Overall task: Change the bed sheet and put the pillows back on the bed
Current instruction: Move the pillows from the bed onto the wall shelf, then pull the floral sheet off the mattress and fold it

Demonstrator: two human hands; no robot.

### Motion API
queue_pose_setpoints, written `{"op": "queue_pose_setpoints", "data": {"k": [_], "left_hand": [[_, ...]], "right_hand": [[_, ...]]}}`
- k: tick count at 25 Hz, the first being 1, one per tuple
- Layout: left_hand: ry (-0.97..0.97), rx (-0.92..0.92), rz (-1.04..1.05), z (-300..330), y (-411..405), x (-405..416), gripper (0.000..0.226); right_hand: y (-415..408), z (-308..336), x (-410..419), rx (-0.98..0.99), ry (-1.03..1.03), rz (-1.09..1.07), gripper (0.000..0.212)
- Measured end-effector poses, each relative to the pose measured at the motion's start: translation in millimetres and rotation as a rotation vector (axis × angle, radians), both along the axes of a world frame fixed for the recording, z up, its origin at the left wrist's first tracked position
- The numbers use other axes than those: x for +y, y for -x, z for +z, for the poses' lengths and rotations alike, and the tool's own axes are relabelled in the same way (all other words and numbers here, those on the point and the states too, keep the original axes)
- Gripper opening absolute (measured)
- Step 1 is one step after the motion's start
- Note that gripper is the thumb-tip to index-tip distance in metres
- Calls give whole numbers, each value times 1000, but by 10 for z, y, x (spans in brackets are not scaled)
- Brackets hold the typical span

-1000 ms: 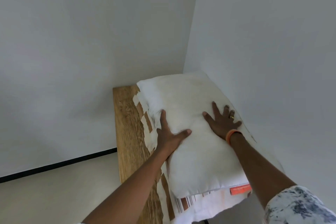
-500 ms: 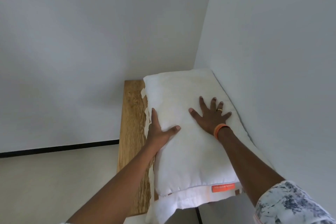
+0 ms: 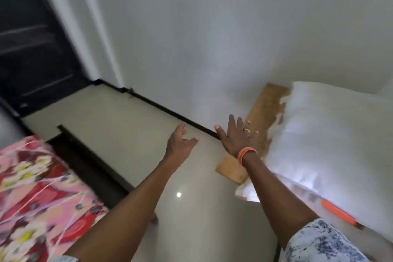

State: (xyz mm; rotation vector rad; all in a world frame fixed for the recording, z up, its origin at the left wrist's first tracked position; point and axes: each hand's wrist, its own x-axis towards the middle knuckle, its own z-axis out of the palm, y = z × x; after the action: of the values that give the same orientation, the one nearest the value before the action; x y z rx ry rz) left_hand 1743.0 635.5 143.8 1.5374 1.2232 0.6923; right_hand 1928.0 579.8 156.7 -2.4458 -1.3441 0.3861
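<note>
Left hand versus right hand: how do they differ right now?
The left hand has loosely curled fingers and hangs over the floor; the right hand is spread flat with straight fingers, nearer the pillow. The right hand's wrist carries orange bangles; the left hand's wrist is bare. Both hold nothing.

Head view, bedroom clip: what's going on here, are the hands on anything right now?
No. Both hands are in the air over the floor, holding nothing. The left hand has loosely curled fingers; the right hand, with orange bangles at the wrist, is spread flat. The white pillow lies on a wooden surface against the wall at right, untouched. A pink floral sheet covers the bed at lower left. The picture is motion-blurred.
</note>
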Motion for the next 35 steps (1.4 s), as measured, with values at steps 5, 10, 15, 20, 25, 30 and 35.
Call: {"op": "queue_pose_setpoints", "data": {"k": [5, 10, 15, 20, 25, 30, 35], "left_hand": [[26, 27, 492, -183, 2376, -397, 61], [105, 11, 838, -445, 4773, -1459, 30], [220, 22, 1219, -695, 6870, -2852, 30], [283, -30, 1449, -867, 8077, -3664, 32], [333, -68, 1607, -1000, 9070, -4018, 22], [427, -11, 1863, -960, 10277, -4542, 15], [446, 123, 2054, -905, 11366, -4905, 19]], "right_hand": [[2257, -146, 446, 93, 38, 405, 76], [4774, -405, 269, 125, 144, 792, 75], [7195, -737, -579, 363, 304, 1067, 61], [8874, -970, -1241, 321, 440, 1321, 71], [10310, -1180, -1535, 336, 504, 1483, 71], [12044, -1243, -1864, 382, 594, 1654, 70], [13395, -1236, -2274, 367, 671, 1834, 67]]}}
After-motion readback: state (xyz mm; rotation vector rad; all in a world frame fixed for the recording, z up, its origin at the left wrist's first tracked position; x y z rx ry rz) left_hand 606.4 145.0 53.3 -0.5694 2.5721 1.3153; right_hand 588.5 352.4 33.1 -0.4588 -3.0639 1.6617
